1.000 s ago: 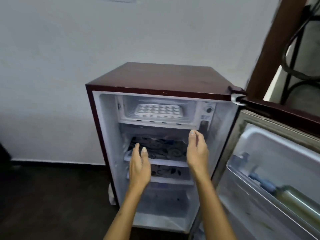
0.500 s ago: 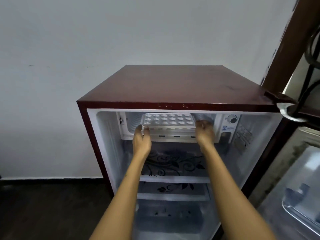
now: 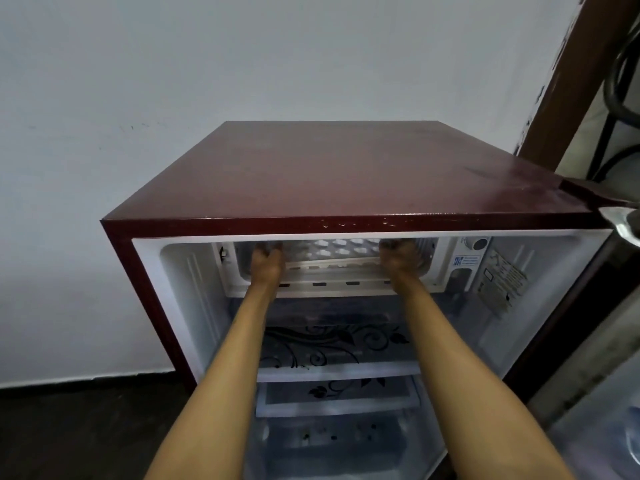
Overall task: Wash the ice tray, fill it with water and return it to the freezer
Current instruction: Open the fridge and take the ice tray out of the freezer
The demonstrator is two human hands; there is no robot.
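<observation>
The white ice tray (image 3: 341,251) lies in the freezer compartment (image 3: 332,289) at the top of the open maroon fridge (image 3: 346,174). Only its near cells and front rim show under the fridge's top edge, and the rim sits slightly tilted. My left hand (image 3: 265,263) grips the tray's left end and my right hand (image 3: 400,258) grips its right end. Both hands reach inside the compartment, and their fingertips are hidden in shadow.
Below the freezer are glass shelves with a black floral print (image 3: 332,370) and a clear drawer (image 3: 339,441). The fridge door (image 3: 595,420) stands open at the right. A thermostat knob (image 3: 479,243) sits right of the compartment. A white wall is behind, and the floor is dark.
Both hands rose from in front of the shelves into the freezer and took hold of the tray's ends. My view moved closer and higher over the fridge.
</observation>
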